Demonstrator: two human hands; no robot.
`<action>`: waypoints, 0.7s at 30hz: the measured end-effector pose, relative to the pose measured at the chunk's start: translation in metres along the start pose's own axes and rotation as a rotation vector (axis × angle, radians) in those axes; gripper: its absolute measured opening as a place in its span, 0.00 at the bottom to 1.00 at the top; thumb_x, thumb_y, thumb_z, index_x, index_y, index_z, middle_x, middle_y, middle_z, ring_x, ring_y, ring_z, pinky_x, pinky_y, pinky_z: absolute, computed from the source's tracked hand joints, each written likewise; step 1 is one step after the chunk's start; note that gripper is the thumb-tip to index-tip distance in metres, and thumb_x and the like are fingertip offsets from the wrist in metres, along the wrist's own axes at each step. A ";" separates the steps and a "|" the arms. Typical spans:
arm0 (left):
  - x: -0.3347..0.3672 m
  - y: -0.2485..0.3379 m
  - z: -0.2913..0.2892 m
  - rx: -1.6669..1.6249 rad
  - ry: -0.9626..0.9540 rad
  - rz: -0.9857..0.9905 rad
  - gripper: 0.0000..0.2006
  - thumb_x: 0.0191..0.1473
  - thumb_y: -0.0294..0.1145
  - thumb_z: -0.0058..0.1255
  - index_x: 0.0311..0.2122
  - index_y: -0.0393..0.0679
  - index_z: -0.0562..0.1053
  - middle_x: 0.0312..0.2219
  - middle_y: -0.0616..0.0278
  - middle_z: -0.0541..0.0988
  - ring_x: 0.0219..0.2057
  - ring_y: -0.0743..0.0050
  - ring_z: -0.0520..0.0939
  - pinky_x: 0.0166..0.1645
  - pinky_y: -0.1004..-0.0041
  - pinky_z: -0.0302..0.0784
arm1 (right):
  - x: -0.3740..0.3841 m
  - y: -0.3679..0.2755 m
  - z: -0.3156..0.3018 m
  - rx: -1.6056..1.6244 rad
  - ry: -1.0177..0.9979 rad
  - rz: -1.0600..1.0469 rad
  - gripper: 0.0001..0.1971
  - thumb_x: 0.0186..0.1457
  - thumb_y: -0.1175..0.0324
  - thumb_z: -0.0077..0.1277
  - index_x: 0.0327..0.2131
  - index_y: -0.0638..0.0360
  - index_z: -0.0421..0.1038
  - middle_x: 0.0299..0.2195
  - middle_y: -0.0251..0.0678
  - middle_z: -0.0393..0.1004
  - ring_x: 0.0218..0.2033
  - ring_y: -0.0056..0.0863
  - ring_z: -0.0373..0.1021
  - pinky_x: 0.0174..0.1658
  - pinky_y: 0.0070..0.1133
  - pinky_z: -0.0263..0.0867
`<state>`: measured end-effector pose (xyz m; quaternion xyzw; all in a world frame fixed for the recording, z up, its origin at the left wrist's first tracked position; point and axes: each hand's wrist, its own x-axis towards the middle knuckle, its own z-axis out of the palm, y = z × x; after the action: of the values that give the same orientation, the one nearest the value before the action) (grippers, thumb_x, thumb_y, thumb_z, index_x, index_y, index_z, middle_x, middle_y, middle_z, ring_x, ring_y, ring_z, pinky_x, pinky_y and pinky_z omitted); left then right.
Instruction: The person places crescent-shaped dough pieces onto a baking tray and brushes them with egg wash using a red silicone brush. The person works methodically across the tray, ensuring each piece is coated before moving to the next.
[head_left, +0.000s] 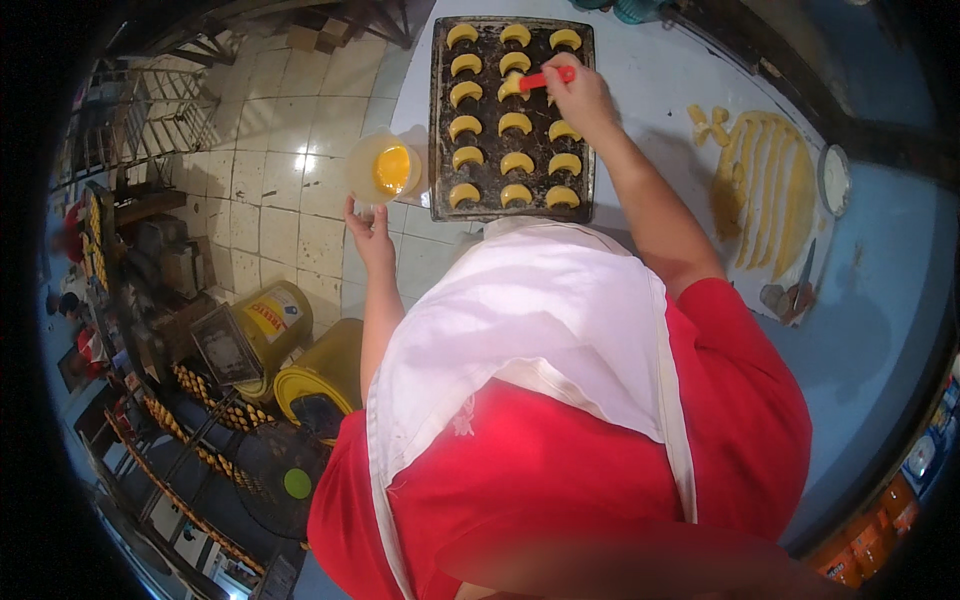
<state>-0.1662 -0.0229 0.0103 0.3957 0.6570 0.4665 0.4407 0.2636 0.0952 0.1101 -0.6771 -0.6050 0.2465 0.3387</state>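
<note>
Over on the far left, wire racks (pixel 190 420) carry rows of small golden pastries, their metal rods thin and dark against the floor. Just right of them stand two round yellow tubs (pixel 300 365); the nearer-left one bears a pale rectangular label with red print on its curved side. A small green disc (pixel 297 483) lies below them on a dark round shape. The floor (pixel 270 150) is glossy cream tile with dark grout lines.

Next comes the left hand (pixel 368 225), fingers spread and lifted, touching the underside of a translucent plastic cup (pixel 384 168) holding bright orange-yellow egg wash; whether it truly grips the cup I cannot tell. Beside the cup sits a dark, crusted rectangular baking tray (pixel 437 120) on the pale blue table (pixel 880 300), filled with rows of crescent-shaped yellow dough pieces (pixel 515 122), smooth and plump.

The right hand (pixel 583 98) is closed around a red-handled pastry brush (pixel 548 77), its tip resting on a crescent in the tray's second row. The person wears a red shirt (pixel 740 420) under a white cloth apron (pixel 530 320).

Further right, yellow dough strips (pixel 765 185) lie in long soft ridges, with a few cut pieces (pixel 708 118) near them. A round white bowl (pixel 834 178) sits beyond, and a dark-handled knife (pixel 803 275) lies below the strips.
</note>
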 end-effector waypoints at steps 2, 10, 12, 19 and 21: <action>0.002 0.000 -0.002 0.064 0.019 -0.070 0.34 0.66 0.30 0.57 0.72 0.46 0.54 0.50 0.56 0.75 0.47 0.73 0.74 0.53 0.72 0.70 | 0.009 -0.001 0.003 -0.104 -0.038 0.024 0.14 0.66 0.55 0.50 0.44 0.52 0.77 0.32 0.46 0.82 0.37 0.54 0.78 0.39 0.43 0.73; -0.002 0.002 -0.001 -0.046 -0.023 -0.033 0.36 0.66 0.30 0.57 0.73 0.46 0.51 0.53 0.52 0.75 0.50 0.71 0.75 0.56 0.70 0.70 | 0.013 0.007 0.000 -0.140 0.007 0.082 0.13 0.65 0.55 0.50 0.43 0.51 0.76 0.32 0.47 0.82 0.36 0.54 0.78 0.40 0.45 0.73; -0.001 0.002 -0.002 -0.017 -0.027 -0.052 0.37 0.67 0.30 0.57 0.73 0.45 0.51 0.54 0.51 0.75 0.51 0.70 0.76 0.56 0.70 0.70 | 0.012 0.010 0.002 -0.112 -0.072 -0.035 0.13 0.65 0.54 0.50 0.43 0.51 0.76 0.33 0.47 0.82 0.37 0.54 0.79 0.41 0.45 0.73; 0.000 0.003 -0.002 -0.009 -0.038 -0.058 0.37 0.67 0.29 0.56 0.74 0.44 0.49 0.58 0.49 0.73 0.55 0.67 0.75 0.59 0.68 0.70 | 0.035 0.022 -0.008 -0.095 0.119 0.181 0.14 0.64 0.54 0.51 0.46 0.49 0.78 0.32 0.49 0.82 0.37 0.54 0.79 0.42 0.45 0.73; -0.001 0.005 -0.001 -0.004 -0.041 -0.062 0.37 0.67 0.29 0.55 0.74 0.44 0.49 0.58 0.49 0.72 0.55 0.67 0.75 0.59 0.68 0.70 | 0.048 0.020 0.000 -0.063 0.097 0.068 0.14 0.64 0.54 0.51 0.45 0.49 0.78 0.33 0.49 0.82 0.37 0.55 0.78 0.42 0.45 0.73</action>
<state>-0.1667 -0.0230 0.0157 0.3838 0.6589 0.4454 0.4692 0.2836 0.1416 0.0984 -0.7188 -0.5720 0.2054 0.3375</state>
